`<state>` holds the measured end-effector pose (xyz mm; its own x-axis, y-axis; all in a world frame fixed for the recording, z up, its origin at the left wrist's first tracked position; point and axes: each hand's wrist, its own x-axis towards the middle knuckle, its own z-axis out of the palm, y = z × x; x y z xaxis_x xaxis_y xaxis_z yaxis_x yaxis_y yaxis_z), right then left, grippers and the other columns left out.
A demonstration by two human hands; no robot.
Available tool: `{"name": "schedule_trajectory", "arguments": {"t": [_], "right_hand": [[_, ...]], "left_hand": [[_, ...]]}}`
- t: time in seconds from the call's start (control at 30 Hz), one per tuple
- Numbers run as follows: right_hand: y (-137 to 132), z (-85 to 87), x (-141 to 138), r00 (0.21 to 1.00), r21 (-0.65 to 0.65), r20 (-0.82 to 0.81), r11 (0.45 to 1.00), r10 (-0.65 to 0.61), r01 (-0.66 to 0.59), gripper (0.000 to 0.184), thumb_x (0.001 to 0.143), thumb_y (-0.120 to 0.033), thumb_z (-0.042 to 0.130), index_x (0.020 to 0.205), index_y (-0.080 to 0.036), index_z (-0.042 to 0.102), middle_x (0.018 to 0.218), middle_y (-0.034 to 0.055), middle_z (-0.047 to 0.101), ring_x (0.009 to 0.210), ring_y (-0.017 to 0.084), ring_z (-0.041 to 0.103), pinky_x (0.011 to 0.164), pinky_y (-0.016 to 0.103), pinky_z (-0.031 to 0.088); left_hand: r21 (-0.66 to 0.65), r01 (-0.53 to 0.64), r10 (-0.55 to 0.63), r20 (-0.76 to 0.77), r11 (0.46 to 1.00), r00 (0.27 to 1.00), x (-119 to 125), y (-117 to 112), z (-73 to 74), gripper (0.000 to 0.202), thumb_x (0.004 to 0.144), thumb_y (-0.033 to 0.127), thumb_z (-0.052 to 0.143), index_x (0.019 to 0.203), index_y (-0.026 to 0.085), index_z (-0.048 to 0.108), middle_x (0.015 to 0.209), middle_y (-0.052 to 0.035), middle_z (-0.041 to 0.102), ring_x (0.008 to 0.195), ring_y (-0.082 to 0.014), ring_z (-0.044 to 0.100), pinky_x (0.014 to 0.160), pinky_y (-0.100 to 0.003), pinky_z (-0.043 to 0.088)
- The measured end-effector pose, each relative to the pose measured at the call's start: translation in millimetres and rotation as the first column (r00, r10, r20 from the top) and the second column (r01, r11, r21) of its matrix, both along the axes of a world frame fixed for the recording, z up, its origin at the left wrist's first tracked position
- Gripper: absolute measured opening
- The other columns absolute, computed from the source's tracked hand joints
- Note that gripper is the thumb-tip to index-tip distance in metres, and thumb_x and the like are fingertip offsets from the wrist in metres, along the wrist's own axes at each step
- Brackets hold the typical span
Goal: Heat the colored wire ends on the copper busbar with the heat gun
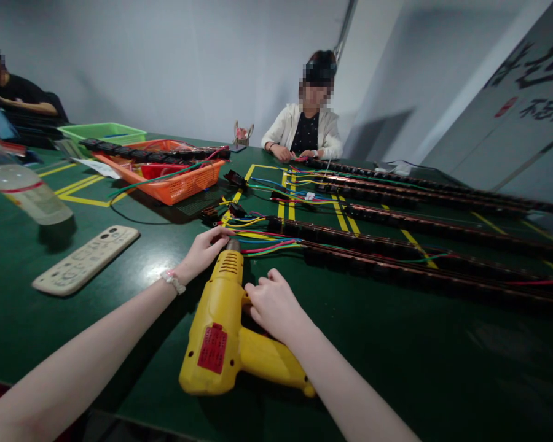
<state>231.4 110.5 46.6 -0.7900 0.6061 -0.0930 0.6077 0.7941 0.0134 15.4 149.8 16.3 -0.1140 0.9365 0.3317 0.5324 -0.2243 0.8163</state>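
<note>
A yellow electric drill (221, 331) lies on its side on the green table (396, 356), its nose pointing away from me. My left hand (203, 250) rests by the drill's chuck, fingers curled around its tip. My right hand (271, 304) is closed on the drill body near the trigger. Just beyond the chuck lie coloured wires (267, 245) leading into long black terminal strips (396, 258).
An orange basket (175, 184) and a green tray (101, 132) stand at the far left. A remote control (85, 259) and a plastic bottle (27, 193) lie to the left. One person (306, 126) sits across the table, another (13, 98) at far left.
</note>
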Motion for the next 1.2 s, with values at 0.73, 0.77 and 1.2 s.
{"name": "schedule_trajectory", "arguments": {"t": [0.73,0.77,1.2], "right_hand": [[9.9,4.9,56.6,0.989,-0.027,-0.015,0.988,-0.15,0.149,0.024,0.086,-0.027,0.044,0.097,-0.011,0.058,0.086,0.0034,0.055,0.098,0.009,0.049,0.103,0.037,0.032],[11.3,5.5,62.9,0.986,-0.023,-0.017,0.986,-0.167,0.166,0.024,0.086,-0.027,0.043,0.097,-0.011,0.058,0.086,0.0035,0.055,0.098,0.009,0.049,0.103,0.037,0.031],[16.6,4.2,85.4,0.969,0.05,-0.03,0.968,-0.244,0.245,0.024,0.087,-0.025,0.043,0.098,-0.01,0.057,0.09,0.003,0.056,0.096,0.008,0.05,0.103,0.036,0.033]], "left_hand": [[0.125,0.006,0.031,-0.29,0.992,0.957,-0.4,-2.4,-5.7,0.033,0.088,0.036,0.044,0.104,0.014,0.063,0.1,-0.0043,0.061,0.088,-0.0086,0.056,0.08,-0.018,0.043],[0.138,0.016,0.032,-0.339,0.99,0.94,-0.7,-2.2,-6.2,0.033,0.088,0.035,0.044,0.105,0.015,0.063,0.101,-0.0048,0.06,0.09,-0.009,0.056,0.082,-0.019,0.043],[0.01,-0.181,0.152,-0.594,0.983,0.79,3.7,-7.1,-0.5,0.036,0.09,0.046,0.037,0.086,0.016,0.055,0.088,-0.002,0.061,0.084,-0.0124,0.054,0.079,-0.025,0.033]]}}
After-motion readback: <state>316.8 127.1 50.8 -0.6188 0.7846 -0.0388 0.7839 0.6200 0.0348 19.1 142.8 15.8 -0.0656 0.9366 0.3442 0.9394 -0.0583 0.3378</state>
